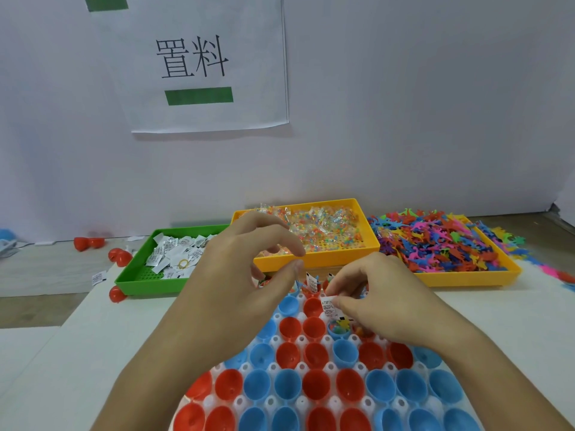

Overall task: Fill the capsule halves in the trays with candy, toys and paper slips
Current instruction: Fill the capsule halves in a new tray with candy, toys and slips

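Pinching a paper slip, right hand hovers over capsule halves (mostly empty).

White table: green tray, two yellow trays.

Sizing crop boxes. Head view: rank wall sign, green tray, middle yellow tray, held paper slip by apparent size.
1. wall sign
2. middle yellow tray and green tray: look alike, both partly hidden by the left hand, unranked
3. paper slip
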The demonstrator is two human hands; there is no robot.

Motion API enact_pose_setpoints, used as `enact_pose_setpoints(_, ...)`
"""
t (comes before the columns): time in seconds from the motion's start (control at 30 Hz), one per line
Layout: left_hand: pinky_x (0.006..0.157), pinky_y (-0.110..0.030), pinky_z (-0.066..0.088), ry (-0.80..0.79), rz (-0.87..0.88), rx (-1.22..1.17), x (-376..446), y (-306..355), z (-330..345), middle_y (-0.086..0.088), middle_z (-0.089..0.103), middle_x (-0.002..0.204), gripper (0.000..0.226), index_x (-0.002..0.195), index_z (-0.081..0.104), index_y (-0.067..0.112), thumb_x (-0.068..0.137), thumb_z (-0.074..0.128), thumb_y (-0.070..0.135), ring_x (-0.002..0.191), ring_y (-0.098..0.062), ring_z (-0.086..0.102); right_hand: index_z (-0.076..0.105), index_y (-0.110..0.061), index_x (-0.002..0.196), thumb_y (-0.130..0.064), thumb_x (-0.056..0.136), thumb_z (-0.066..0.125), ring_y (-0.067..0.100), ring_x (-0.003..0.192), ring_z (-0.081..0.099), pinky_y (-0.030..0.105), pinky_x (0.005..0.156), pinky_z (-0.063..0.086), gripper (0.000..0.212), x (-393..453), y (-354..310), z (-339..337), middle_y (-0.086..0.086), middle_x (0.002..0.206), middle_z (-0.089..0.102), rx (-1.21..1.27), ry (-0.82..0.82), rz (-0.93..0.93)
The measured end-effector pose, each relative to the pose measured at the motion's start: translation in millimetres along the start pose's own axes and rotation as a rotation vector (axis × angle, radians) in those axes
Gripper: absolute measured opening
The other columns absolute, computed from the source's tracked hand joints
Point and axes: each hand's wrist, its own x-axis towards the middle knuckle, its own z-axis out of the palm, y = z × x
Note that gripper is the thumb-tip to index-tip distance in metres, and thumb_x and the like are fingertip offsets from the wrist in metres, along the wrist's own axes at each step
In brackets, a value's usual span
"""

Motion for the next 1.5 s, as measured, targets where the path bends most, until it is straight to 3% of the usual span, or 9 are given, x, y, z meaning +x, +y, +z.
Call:
enact_pose_setpoints(0.37, 0.067, -0.024, 0.051, 0.008, 0.013, 0.011, 0.1, 0.5, 0.8, 0.017, 0.061, 0.106, 0.015, 0.084, 0.072, 0.034, 0.085, 0.068, 0.019, 0.097, -0.009, 0.061, 0.071, -0.030, 0.070, -0.029, 0.076, 0.078, -0.001, 0.067, 0.066, 0.015, 0.057, 0.048, 0.009, -0.4, 2.9, -2.6, -0.014, 0.069, 0.071, 0.061, 0.023, 0.055)
enact_pose_setpoints(0.5, 0.067, -0.022, 0.051, 0.003, 0.009, 0.010, 0.2, 0.4, 0.1, 0.017, 0.061, 0.106, 0.015, 0.083, 0.073, 0.032, 0.085, 0.068, 0.019, 0.097, -0.008, 0.061, 0.073, -0.034, 0.077, -0.021, 0.076, 0.075, 0.001, 0.070, 0.066, 0.022, 0.063, 0.056, 0.013, -1.4, 1.1, -3.0, -0.013, 0.071, 0.071, 0.054, -0.007, 0.054)
enact_pose_setpoints(0.83, 0.070, -0.024, 0.051, -0.020, 0.008, 0.036, 0.4, 0.0, -0.8, 0.020, 0.062, 0.101, 0.012, 0.085, 0.073, 0.033, 0.087, 0.066, 0.024, 0.098, -0.008, 0.060, 0.074, -0.039, 0.082, -0.019, 0.079, 0.070, -0.004, 0.074, 0.062, 0.014, 0.057, 0.048, 0.021, -2.0, 4.7, 1.6, -0.013, 0.070, 0.068, -0.068, -0.069, 0.060)
enact_pose_setpoints(1.33, 0.069, -0.023, 0.051, -0.022, 0.012, 0.020, 0.1, -1.2, -1.6, 0.018, 0.063, 0.099, 0.012, 0.084, 0.073, 0.033, 0.087, 0.063, 0.026, 0.097, -0.009, 0.061, 0.067, -0.039, 0.063, -0.023, 0.080, 0.077, -0.012, 0.076, 0.060, 0.011, 0.053, 0.044, 0.025, -0.4, 1.5, 5.6, -0.019, 0.069, 0.067, -0.141, -0.044, 0.024)
enact_pose_setpoints(1.5, 0.069, -0.020, 0.050, -0.018, 0.019, 0.029, 0.3, -1.5, -1.7, 0.018, 0.063, 0.099, 0.013, 0.084, 0.073, 0.033, 0.087, 0.064, 0.024, 0.095, -0.009, 0.061, 0.065, -0.038, 0.062, -0.023, 0.081, 0.076, -0.004, 0.074, 0.060, 0.012, 0.058, 0.044, 0.027, -1.3, 1.5, 6.5, -0.020, 0.073, 0.067, -0.211, -0.043, 0.017)
